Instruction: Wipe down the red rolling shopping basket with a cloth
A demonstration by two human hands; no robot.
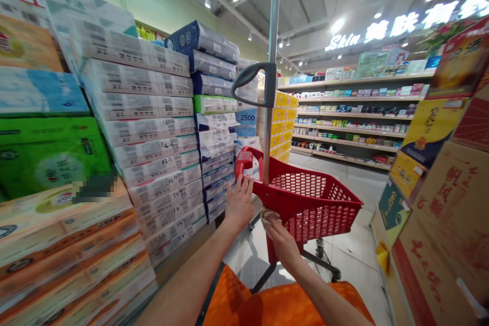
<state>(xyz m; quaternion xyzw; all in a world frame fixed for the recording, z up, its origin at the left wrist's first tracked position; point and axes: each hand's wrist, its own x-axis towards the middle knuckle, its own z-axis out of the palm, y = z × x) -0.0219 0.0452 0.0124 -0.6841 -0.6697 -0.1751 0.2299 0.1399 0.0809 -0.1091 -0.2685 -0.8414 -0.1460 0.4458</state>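
Observation:
A red plastic shopping cart [305, 193] stands right in front of me, its basket full of holes and a grey metal pole [269, 132] rising from its near end. My left hand [240, 201] rests with stretched fingers against the near edge of the cart, just below the red handle part [244, 160]. A crumpled greyish-brown rag [270, 215] is bunched in my right hand [281, 242], against the cart's near panel. That hand's fingertips are partly hidden by the rag. A dark grey loop-shaped grip [254, 84] is fixed to the pole.
Tall stacks of packaged tissue [148, 112] line the left side, with orange packs [72, 249] closer. Cardboard boxes [451, 214] stand at the right. Shelves of small goods [351, 112] run across the back. Orange cloth [275, 305] covers my lap.

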